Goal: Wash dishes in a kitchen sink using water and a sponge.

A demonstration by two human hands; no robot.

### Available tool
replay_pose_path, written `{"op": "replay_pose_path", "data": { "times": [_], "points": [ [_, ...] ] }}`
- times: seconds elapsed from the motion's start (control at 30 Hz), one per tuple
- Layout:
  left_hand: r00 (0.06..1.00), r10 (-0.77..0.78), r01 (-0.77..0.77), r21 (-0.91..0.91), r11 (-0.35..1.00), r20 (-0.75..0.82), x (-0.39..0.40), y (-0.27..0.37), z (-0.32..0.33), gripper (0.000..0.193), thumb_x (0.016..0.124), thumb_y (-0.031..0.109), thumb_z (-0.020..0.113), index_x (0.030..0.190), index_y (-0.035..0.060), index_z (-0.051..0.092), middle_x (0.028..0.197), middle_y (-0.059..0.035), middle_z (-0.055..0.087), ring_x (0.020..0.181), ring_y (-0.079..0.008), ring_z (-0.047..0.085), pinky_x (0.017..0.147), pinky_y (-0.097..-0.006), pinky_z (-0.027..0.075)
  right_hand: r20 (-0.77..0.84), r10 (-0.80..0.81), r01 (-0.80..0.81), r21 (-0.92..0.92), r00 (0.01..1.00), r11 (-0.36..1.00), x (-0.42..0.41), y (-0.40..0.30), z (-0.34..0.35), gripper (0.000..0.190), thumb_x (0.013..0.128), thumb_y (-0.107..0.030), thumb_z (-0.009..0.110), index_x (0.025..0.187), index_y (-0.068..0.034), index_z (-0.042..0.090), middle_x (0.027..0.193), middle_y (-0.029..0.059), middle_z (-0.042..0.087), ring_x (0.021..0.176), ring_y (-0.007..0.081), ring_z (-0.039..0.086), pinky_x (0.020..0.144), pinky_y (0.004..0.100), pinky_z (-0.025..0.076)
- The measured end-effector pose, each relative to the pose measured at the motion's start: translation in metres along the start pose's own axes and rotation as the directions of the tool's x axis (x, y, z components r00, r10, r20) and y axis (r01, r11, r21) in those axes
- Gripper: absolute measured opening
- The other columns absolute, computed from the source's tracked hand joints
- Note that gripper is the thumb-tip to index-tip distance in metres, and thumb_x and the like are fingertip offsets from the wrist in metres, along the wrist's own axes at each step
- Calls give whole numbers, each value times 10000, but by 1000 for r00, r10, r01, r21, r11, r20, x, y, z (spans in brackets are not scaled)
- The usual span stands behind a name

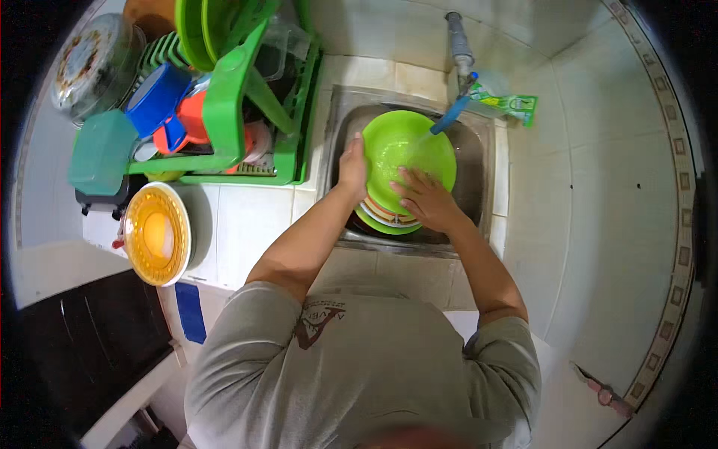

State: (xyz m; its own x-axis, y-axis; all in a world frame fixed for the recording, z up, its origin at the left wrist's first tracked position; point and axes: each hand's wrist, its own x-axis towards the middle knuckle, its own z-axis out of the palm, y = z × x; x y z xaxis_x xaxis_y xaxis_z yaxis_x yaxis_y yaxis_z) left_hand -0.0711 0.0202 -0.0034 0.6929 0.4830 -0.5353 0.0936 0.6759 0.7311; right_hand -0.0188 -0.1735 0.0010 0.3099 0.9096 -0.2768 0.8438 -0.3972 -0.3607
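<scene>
My left hand grips the left rim of a lime-green plate over the metal sink. Fingers spread, my right hand lies on the plate's lower right face. Water runs onto the plate from a blue hose end on the grey pipe tap. Below the plate, several stacked plates show their edges in the sink, one of them green.
Left of the sink stands a green dish rack with plates, a blue cup and plastic containers. An amber glass plate on a white one sits near the counter's front edge. A green packet lies behind the sink; a tiled wall rises at right.
</scene>
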Motion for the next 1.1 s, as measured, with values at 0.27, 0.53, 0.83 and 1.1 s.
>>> {"op": "replay_pose_path", "data": {
  "times": [0.27, 0.53, 0.83, 1.1],
  "points": [
    [986, -126, 133, -58, 989, 109, -4, -2, 11, 468, 968, 421, 384, 1173, 22, 518, 1136, -119, 576, 1017, -213, 560, 849, -367, 478, -495, 374, -534, -231, 784, 813, 48, 31, -7, 660, 910, -503, 369, 1444, -139, 236, 1513, 142, 144, 1391, 381, 89, 1049, 649, 31],
    [978, -188, 189, 0, 982, 88, 12, -21, 0, 548, 951, 479, 378, 1270, 37, 436, 1214, -182, 513, 1086, -314, 534, 889, -464, 470, -503, 87, 9, 185, 860, 983, 73, -13, 12, 647, 903, -392, 468, 1432, -95, 243, 1504, 172, 142, 1373, 391, 155, 1073, 577, 144],
    [754, -527, 542, 82, 836, 391, 28, -11, 9, 544, 963, 483, 315, 1216, 42, 508, 1182, -165, 577, 1060, -286, 574, 911, -440, 464, 74, 10, 2, -166, 997, 986, -75, 5, -51, 660, 748, -256, 723, 1336, -180, 434, 1416, 85, 379, 1291, 327, 370, 1088, 461, 263],
    [724, -509, 439, 258, 860, 465, 9, -33, 43, 652, 918, 571, 342, 1303, 57, 456, 1283, -96, 523, 1179, -223, 479, 1003, -391, 350, -183, 583, -267, 755, 791, 599, -107, 28, -95, 270, 759, -162, 729, 993, -46, 660, 868, 70, 672, 840, 158, 610, 818, 288, 463]
  ]
}}
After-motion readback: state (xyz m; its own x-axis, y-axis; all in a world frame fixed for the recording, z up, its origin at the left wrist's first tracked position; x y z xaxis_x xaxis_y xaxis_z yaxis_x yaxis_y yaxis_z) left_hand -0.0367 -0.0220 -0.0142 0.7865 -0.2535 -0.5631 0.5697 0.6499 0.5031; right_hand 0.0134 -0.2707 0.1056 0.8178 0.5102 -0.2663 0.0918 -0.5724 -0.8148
